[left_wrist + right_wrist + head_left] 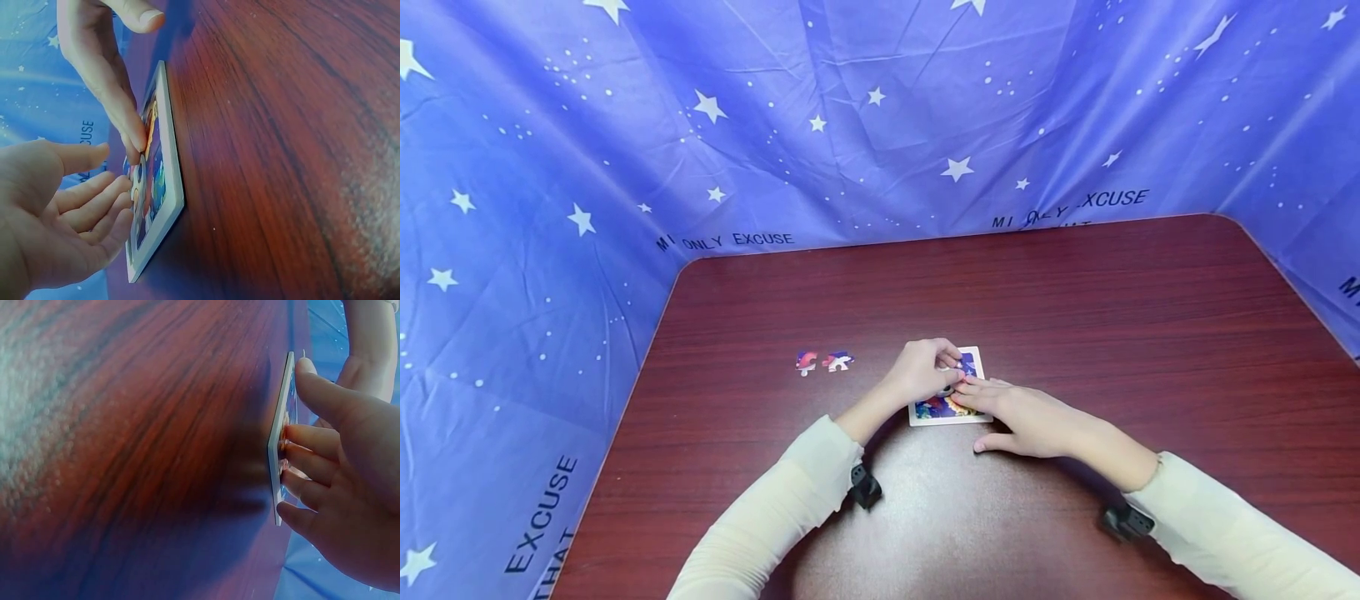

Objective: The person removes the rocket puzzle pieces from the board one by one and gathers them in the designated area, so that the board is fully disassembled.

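Note:
A small square jigsaw puzzle [951,407] with a white frame and a colourful picture lies flat on the table. Over its upper left part is my left hand [920,368], fingertips on the picture and thumb held apart from them, as the left wrist view shows. From the right reaches my right hand [1033,419], its fairly straight fingers resting on the picture, thumb spread to the side. In the right wrist view these fingers [309,464] touch the puzzle's face. Both hands hide much of the picture's middle. Between the fingers of either hand no loose piece shows.
Two loose jigsaw pieces, a red and white one [806,362] and a purple and white one [838,361], lie left of the puzzle on the dark red wooden table [1112,308]. A blue star-patterned curtain [880,142] hangs behind the table and along its sides.

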`<action>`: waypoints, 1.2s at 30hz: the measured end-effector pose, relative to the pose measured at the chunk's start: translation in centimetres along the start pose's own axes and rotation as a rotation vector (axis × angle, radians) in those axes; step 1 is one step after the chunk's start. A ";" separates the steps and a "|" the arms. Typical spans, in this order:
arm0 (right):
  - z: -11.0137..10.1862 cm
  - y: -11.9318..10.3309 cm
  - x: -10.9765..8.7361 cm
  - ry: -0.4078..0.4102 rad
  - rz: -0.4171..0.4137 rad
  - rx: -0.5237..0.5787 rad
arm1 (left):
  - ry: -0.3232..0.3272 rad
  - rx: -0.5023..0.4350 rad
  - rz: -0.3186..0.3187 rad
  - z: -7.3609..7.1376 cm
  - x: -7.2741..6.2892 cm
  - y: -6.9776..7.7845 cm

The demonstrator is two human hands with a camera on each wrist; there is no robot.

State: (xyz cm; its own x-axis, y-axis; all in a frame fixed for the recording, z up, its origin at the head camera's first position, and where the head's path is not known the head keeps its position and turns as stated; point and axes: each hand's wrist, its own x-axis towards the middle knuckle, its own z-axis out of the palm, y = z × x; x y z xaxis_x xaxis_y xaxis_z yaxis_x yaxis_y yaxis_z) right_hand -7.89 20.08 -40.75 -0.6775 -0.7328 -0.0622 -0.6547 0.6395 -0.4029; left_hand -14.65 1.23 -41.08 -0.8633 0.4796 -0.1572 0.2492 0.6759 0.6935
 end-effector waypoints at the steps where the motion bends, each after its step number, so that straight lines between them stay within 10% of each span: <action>1: 0.0 0.0 0.0 0.001 0.000 -0.002 | 0.001 -0.017 -0.011 0.0 0.0 0.0; 36: 0.0 -0.1 -0.1 -0.001 -0.009 -0.007 | 0.166 -0.175 -0.127 0.5 0.6 0.5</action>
State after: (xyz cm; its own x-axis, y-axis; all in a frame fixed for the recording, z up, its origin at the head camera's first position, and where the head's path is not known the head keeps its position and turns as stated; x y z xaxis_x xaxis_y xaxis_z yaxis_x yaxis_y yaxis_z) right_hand -7.78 20.05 -40.72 -0.6712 -0.7389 -0.0590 -0.6635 0.6344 -0.3967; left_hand -14.86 2.16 -41.14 -0.9466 0.2886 -0.1434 0.0669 0.6114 0.7885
